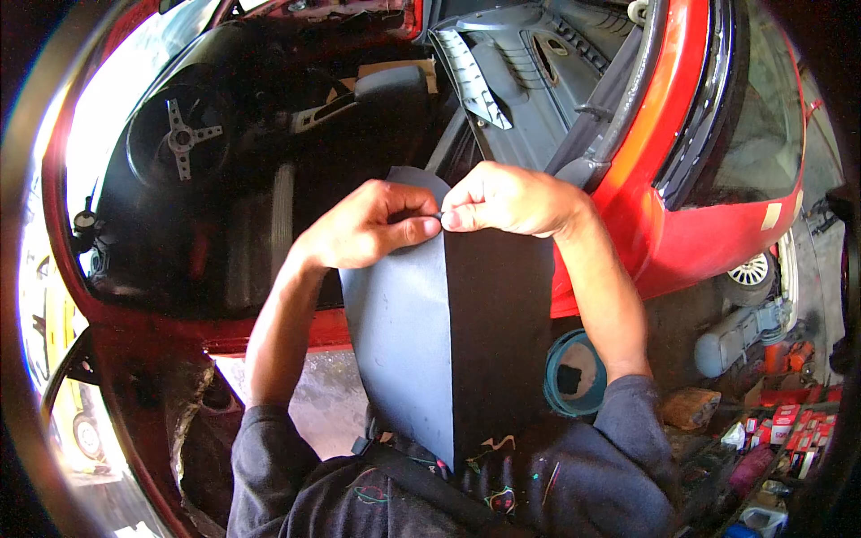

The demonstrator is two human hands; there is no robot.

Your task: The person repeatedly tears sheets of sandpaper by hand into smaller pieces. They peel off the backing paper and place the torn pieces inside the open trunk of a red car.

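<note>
In front of my body hangs a dark, smooth sheet point(399, 323), perhaps trim material; I cannot tell its exact kind. Light makes its left part grey-blue, while a black part point(499, 314) lies to the right of a straight vertical line down the middle. My left hand point(375, 224) pinches the upper edge of this sheet between thumb and fingers. Right beside it, my right hand point(509, 202) pinches the same edge, the two thumb tips nearly touching. A rounded grey piece point(418, 179) shows behind my fingers. What exactly lies between the fingertips is too small to make out.
A red car body point(619, 242) with an open doorway surrounds the work. Inside are a steering wheel point(182, 137), a console point(390, 83) and a grey interior panel point(529, 90). On the right stand a blue bucket point(575, 372), a tank point(740, 341) and several small boxes point(785, 423).
</note>
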